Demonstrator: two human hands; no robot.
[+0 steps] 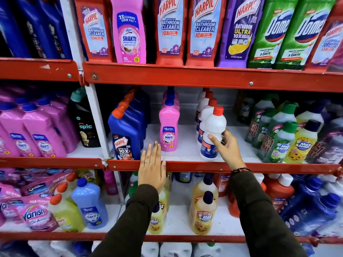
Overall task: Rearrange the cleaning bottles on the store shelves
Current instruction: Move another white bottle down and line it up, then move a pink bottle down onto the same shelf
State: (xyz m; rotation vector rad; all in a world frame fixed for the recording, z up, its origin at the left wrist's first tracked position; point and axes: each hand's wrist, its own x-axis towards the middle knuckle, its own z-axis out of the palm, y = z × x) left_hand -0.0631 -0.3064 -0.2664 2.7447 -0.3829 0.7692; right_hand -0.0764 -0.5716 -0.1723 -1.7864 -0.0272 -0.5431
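I'm looking at a store rack with red-edged metal shelves and white boards, packed with cleaning products. The middle shelf is the one I'm working at; its white floor shows bare patches between the rows.

On the top shelf stand red Harpic bottles, a pink Shakti bottle, a purple Harpic and green Domex bottles. On the middle shelf, from left to right, are a row of blue Harpic bottles, a row of pink bottles, then a row of white bottles, and Max Kleen bottles crowded at the right. Left of the upright post sit more pink bottles and a black Spic bottle. Below are yellow bottles, a pale blue one and Vanish pouches.

My left hand lies flat and released over the shelf's red front lip, fingers straight, between the blue and pink rows, touching neither as far as I can tell.

My right hand has its fingers wrapped around the front white bottle, thumb across the face. That bottle stands upright at the shelf's front edge, red cap, blue label low down, with its matching row directly behind.
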